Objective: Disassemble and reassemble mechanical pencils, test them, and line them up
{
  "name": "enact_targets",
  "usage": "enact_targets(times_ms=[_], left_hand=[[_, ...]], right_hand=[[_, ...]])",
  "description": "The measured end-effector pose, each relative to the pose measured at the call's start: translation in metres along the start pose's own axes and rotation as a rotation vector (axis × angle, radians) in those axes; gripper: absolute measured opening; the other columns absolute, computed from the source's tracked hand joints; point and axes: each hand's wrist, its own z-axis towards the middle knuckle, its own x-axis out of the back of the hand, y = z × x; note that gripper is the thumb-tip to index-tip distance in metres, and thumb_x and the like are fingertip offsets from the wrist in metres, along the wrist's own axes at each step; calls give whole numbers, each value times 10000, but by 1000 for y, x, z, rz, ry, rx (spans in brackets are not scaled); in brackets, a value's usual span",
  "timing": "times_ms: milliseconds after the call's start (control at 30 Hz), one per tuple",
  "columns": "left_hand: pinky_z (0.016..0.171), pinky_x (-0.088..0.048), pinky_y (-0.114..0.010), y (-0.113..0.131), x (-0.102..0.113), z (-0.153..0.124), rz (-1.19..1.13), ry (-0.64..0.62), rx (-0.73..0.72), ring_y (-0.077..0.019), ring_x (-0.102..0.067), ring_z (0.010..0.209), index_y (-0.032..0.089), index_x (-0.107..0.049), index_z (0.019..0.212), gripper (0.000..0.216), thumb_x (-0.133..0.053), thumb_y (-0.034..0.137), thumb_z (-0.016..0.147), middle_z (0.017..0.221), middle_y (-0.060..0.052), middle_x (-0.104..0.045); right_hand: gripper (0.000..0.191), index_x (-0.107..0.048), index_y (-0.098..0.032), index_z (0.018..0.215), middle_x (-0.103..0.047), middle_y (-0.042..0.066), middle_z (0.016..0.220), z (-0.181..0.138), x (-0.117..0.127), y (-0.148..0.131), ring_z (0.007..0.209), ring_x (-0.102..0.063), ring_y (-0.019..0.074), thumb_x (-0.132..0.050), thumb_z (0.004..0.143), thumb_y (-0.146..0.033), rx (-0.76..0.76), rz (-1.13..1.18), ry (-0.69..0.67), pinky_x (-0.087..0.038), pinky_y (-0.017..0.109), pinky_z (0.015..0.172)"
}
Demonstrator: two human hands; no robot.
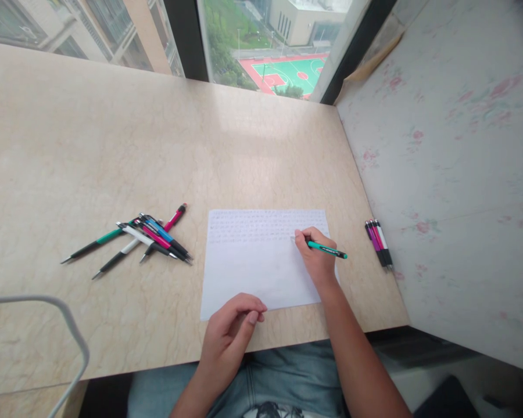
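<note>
Paper [248, 270] on the marbled counter [113, 145] is filled with written rows [253, 226] only above, blank below, a green pen [325, 249] being gripped by the right hand [319, 266], while the left hand's [230, 328] grip cannot be told.

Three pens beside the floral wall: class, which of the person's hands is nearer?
Right. The right hand, holding a green pen, is left of the three pens; the left hand is farther left, at the paper's near edge.
</note>
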Motion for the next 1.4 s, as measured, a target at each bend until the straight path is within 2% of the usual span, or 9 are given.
enact_targets(times_ms=[167, 467, 1400], left_hand=[[763, -483, -280, -1, 0, 0, 15, -8, -5, -163, -611, 813, 219, -645, 945, 161, -493, 169, 927, 888, -42, -641], [763, -486, -278, 0, 0, 0, 17, 0, -9, -157, -616, 799, 215, -650, 943, 160, -498, 168, 926, 877, -40, -641], [750, -496, -298, 1, 0, 0, 4, 25, 9, -181, -622, 793, 192, -664, 923, 147, -517, 199, 913, 878, -70, -661]], right_hand=[[327, -498, -182, 584, -395, -67, 494, 0, 0, -2, 467, -355, 79, -565, 863, -339, 8, -7, 0, -295, 215, 476], [319, -526, -179, 600, -433, -59, 505, -1, 1, -1, 477, -369, 86, -563, 864, -354, -6, -22, 49, -315, 219, 486], [309, -520, -184, 609, -441, -55, 511, 0, 1, -1, 481, -377, 89, -546, 867, -352, 1, -23, 29, -316, 224, 495]])
